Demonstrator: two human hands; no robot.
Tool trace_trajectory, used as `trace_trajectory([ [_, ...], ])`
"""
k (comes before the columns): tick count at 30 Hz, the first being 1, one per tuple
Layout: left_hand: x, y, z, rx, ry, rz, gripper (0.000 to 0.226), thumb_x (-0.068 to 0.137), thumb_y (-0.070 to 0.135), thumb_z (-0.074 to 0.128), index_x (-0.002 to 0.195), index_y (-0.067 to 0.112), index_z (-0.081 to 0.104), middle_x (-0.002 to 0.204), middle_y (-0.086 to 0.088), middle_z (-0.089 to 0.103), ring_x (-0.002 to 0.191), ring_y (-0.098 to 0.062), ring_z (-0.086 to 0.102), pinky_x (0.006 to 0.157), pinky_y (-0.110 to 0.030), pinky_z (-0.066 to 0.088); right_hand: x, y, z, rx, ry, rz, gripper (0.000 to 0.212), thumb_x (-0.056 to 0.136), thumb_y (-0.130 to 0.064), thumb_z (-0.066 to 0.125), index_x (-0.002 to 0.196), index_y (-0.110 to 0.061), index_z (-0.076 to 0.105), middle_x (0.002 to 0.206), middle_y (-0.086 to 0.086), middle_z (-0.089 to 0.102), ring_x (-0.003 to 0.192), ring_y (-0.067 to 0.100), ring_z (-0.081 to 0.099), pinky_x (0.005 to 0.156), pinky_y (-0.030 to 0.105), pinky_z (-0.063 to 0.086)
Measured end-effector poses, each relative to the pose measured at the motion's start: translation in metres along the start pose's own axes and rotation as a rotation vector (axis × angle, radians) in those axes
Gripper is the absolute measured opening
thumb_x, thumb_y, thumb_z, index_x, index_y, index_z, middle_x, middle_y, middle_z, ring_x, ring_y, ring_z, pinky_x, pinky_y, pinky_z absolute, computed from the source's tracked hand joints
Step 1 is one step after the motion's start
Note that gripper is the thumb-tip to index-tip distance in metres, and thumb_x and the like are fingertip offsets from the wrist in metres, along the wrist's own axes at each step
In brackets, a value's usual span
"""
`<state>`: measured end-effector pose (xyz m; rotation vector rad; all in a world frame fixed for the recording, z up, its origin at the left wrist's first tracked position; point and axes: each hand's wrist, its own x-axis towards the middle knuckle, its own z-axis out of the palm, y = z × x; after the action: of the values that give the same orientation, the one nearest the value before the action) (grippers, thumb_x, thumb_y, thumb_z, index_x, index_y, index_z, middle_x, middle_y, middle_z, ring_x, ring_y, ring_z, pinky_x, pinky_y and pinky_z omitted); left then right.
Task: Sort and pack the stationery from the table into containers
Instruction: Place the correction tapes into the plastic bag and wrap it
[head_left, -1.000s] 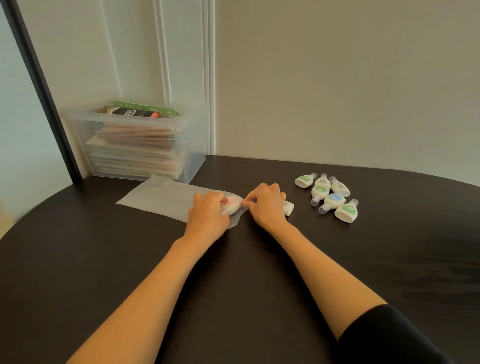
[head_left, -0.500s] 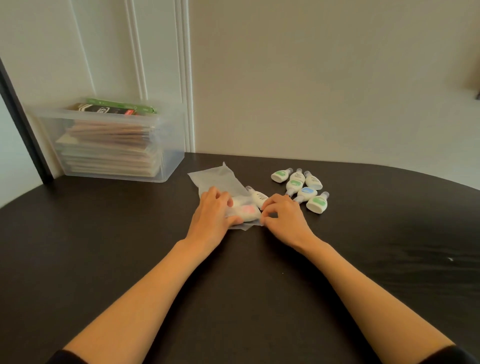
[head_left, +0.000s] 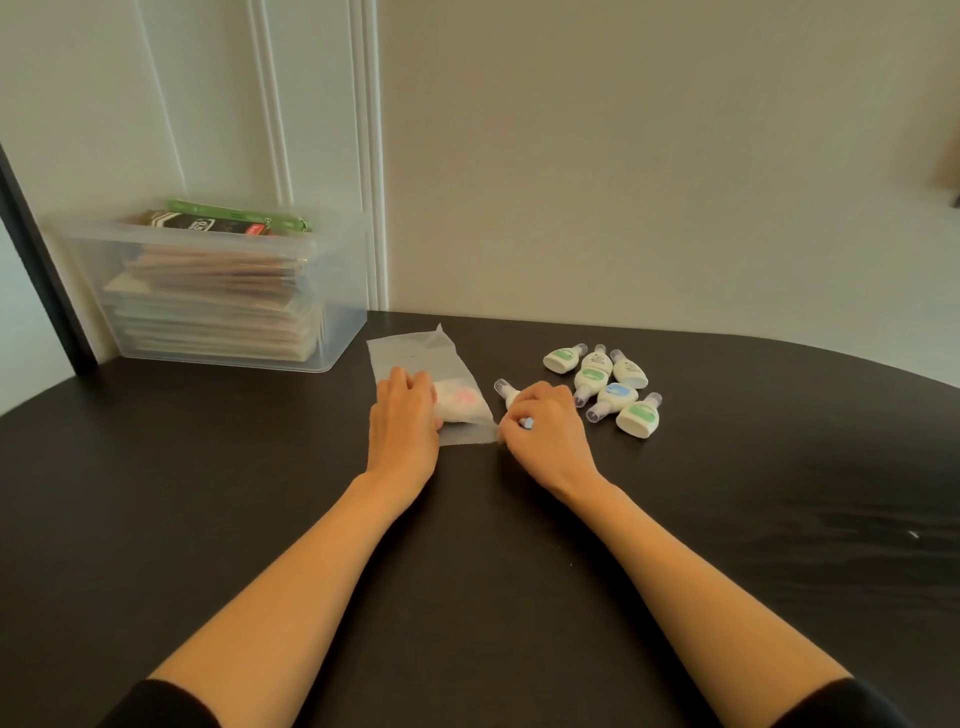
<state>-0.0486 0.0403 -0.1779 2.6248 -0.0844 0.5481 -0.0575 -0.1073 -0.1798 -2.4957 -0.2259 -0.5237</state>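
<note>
A frosted plastic pouch (head_left: 415, 358) lies on the dark table (head_left: 260, 493) with a pink-labelled correction tape (head_left: 460, 402) inside it. My left hand (head_left: 402, 426) rests on the pouch's left side, fingers over its near end. My right hand (head_left: 545, 436) is curled around a blue-labelled correction tape whose clear cap (head_left: 501, 385) sticks out beyond the fingers, right beside the pouch's near corner. Several more correction tapes (head_left: 605, 387), green and blue labelled, lie in a cluster to the right.
A clear plastic box (head_left: 208, 296) filled with stacked flat packets stands at the back left against the wall. The table's curved edge runs along the left and right. A dark upright post (head_left: 41, 270) is at the far left.
The pouch has swung from lying leftward to pointing away from me. My right hand has closed round a correction tape beside the pouch. The camera has shifted right.
</note>
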Motion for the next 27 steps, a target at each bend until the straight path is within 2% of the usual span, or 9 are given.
trace_trajectory([
  [3, 0.002, -0.005, -0.002, -0.116, -0.036, -0.04, 0.027, 0.089, 0.0, 0.054, 0.114, 0.009, 0.05, 0.125, -0.008, 0.04, 0.117, -0.022, 0.037, 0.087, -0.025, 0.037, 0.004, 0.005, -0.001, 0.038, 0.049, 0.101, 0.029, 0.09, -0.015, 0.05, 0.115, -0.014, 0.064, 0.125, 0.002, 0.047, 0.117, 0.019, 0.036, 0.091, 0.021, 0.03],
  [6, 0.001, -0.009, -0.007, -0.125, -0.008, -0.106, 0.025, 0.089, 0.003, 0.054, 0.113, 0.007, 0.049, 0.121, -0.01, 0.042, 0.111, -0.024, 0.042, 0.079, -0.024, 0.035, 0.008, 0.01, 0.001, -0.045, -0.085, 0.179, 0.047, 0.089, -0.015, 0.049, 0.135, -0.023, 0.048, 0.129, 0.009, 0.045, 0.119, 0.027, 0.04, 0.095, 0.031, 0.036],
  [9, -0.001, -0.007, -0.008, -0.117, 0.012, -0.154, 0.027, 0.09, 0.004, 0.053, 0.115, 0.006, 0.044, 0.12, -0.013, 0.042, 0.108, -0.026, 0.046, 0.082, -0.03, 0.04, 0.007, 0.011, 0.001, -0.117, -0.099, 0.143, 0.041, 0.093, -0.017, 0.047, 0.134, -0.022, 0.048, 0.116, 0.012, 0.051, 0.111, 0.028, 0.045, 0.084, 0.03, 0.039],
  [13, -0.002, -0.004, -0.007, -0.155, 0.012, -0.131, 0.028, 0.09, -0.004, 0.044, 0.117, 0.006, 0.044, 0.121, -0.012, 0.042, 0.11, -0.025, 0.044, 0.083, -0.028, 0.038, 0.003, 0.009, 0.0, -0.183, -0.075, 0.024, 0.023, 0.094, -0.019, 0.045, 0.111, -0.008, 0.057, 0.089, 0.009, 0.05, 0.087, 0.025, 0.046, 0.068, 0.028, 0.032],
  [17, 0.0, -0.006, -0.009, -0.283, 0.074, -0.113, 0.03, 0.09, -0.004, 0.043, 0.119, 0.004, 0.046, 0.114, -0.012, 0.05, 0.101, -0.022, 0.049, 0.077, -0.023, 0.035, 0.003, 0.008, -0.007, 0.249, -0.001, 0.254, 0.022, 0.094, -0.029, 0.049, 0.078, -0.014, 0.05, 0.078, 0.004, 0.053, 0.071, 0.018, 0.057, 0.061, 0.027, 0.039],
  [20, -0.003, -0.007, -0.01, -0.358, 0.137, -0.088, 0.032, 0.091, -0.003, 0.044, 0.121, 0.005, 0.046, 0.099, -0.006, 0.052, 0.09, -0.015, 0.049, 0.075, -0.022, 0.038, 0.003, 0.009, -0.015, 0.666, 0.03, 0.493, 0.014, 0.094, -0.018, 0.05, 0.092, -0.011, 0.061, 0.079, 0.004, 0.061, 0.066, 0.008, 0.056, 0.068, 0.021, 0.048],
  [22, -0.004, -0.008, -0.011, -0.383, 0.17, -0.089, 0.027, 0.092, 0.001, 0.048, 0.118, 0.006, 0.049, 0.091, -0.003, 0.052, 0.084, -0.013, 0.051, 0.073, -0.023, 0.04, 0.003, 0.005, -0.025, 1.008, 0.089, 0.627, 0.009, 0.092, -0.011, 0.051, 0.092, -0.01, 0.06, 0.077, 0.004, 0.059, 0.064, 0.009, 0.053, 0.065, 0.021, 0.047],
  [25, -0.003, -0.008, -0.013, -0.433, 0.182, -0.123, 0.019, 0.092, 0.003, 0.049, 0.111, 0.006, 0.052, 0.085, -0.002, 0.053, 0.08, -0.014, 0.051, 0.071, -0.025, 0.04, 0.0, 0.0, -0.035, 1.309, 0.11, 0.576, 0.007, 0.09, -0.006, 0.053, 0.088, -0.007, 0.059, 0.076, 0.004, 0.055, 0.055, 0.007, 0.045, 0.049, 0.015, 0.041],
  [27, -0.002, -0.007, -0.014, -0.493, 0.162, -0.153, 0.019, 0.091, 0.001, 0.049, 0.109, 0.006, 0.051, 0.082, 0.0, 0.052, 0.081, -0.016, 0.052, 0.073, -0.026, 0.041, -0.004, -0.005, -0.034, 1.25, 0.04, 0.446, 0.011, 0.09, -0.005, 0.053, 0.083, -0.008, 0.061, 0.076, 0.004, 0.057, 0.053, 0.006, 0.043, 0.048, 0.015, 0.037],
])
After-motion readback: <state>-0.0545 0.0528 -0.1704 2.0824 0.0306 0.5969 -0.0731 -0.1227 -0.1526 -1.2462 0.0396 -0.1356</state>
